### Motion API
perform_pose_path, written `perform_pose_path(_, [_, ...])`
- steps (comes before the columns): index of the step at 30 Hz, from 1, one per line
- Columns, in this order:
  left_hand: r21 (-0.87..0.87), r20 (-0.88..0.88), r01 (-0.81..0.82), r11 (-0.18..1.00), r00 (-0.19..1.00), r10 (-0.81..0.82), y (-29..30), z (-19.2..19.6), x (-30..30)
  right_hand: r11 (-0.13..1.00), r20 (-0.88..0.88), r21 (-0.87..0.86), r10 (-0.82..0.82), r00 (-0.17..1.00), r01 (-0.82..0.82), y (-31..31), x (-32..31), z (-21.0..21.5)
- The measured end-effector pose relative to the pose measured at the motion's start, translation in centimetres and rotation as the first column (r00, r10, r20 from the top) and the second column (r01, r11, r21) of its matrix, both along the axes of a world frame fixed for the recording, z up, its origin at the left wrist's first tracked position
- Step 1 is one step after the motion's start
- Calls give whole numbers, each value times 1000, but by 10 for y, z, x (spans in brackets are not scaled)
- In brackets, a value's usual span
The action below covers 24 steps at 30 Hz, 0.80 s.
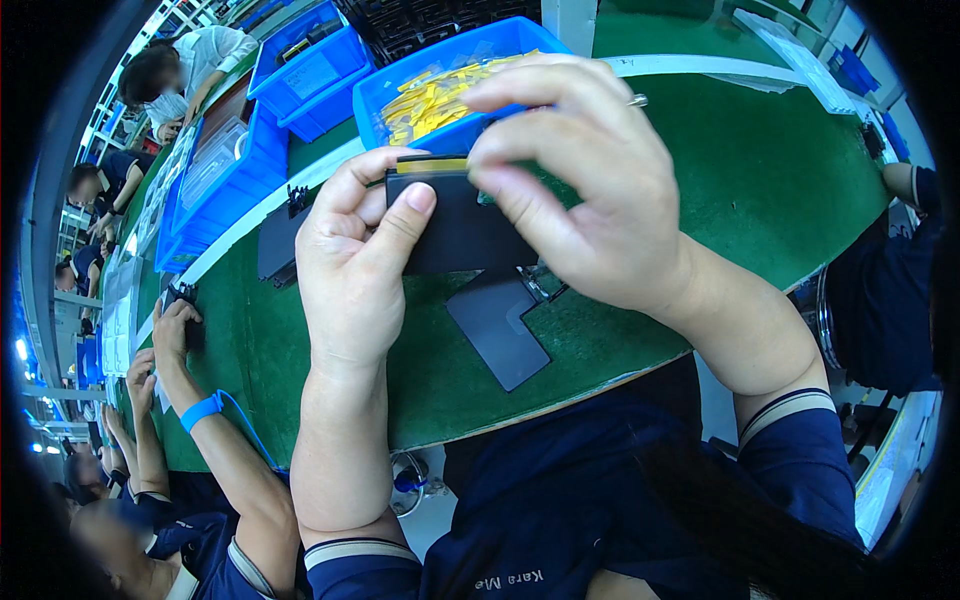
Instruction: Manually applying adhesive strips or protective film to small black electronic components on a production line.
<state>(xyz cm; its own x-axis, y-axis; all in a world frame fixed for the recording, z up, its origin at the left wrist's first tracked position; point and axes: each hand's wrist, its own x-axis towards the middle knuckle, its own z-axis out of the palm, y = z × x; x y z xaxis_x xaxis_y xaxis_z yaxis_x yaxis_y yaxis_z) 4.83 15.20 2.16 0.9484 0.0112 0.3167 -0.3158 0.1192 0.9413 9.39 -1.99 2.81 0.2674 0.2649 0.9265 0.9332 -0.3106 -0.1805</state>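
Note:
My left hand (pixel 355 235) is closed on a flat black panel (pixel 460 230), thumb across its front and fingers behind. A narrow yellow strip (pixel 432 166) runs along the panel's top edge. My right hand (pixel 590 180), slightly blurred, is at the panel's upper right corner. Its thumb and index finger come together at the right end of the strip, and whatever they pinch is hidden. Below the panel, a dark L-shaped flat piece (pixel 497 335) lies on the green table (pixel 440 385).
Behind my hands stands a blue bin (pixel 370 105) full of yellow strips (pixel 430 105). More blue bins (pixel 230 180) line the left. Dark flat pieces (pixel 280 245) lie left of my left wrist. A co-worker's arm with a blue wristband (pixel 202 411) reaches onto the table at left; another person sits at right.

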Motion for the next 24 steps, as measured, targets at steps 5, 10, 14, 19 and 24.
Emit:
perform_pose_path(5, [-55,-47,19,998,999,-22,1,-2,0,987,-584,150,137,800,-60,-3,-6,0])
perform_pose_path(10, [-51,-55,11,999,998,-14,-3,-2,-3,984,-548,161,158,822,-81,-3,-3,-8])
perform_pose_path(14, [-42,-56,1,999,998,-3,-4,-4,-2,984,-519,156,153,841,-83,1,-1,-11])
perform_pose_path(19, [-32,-57,-17,999,998,15,-2,-5,0,985,-507,170,107,856,-22,1,-3,-7])
perform_pose_path(24, [-50,-73,2,999,997,-5,-3,-4,-1,986,-534,157,136,834,-60,2,-1,-10])
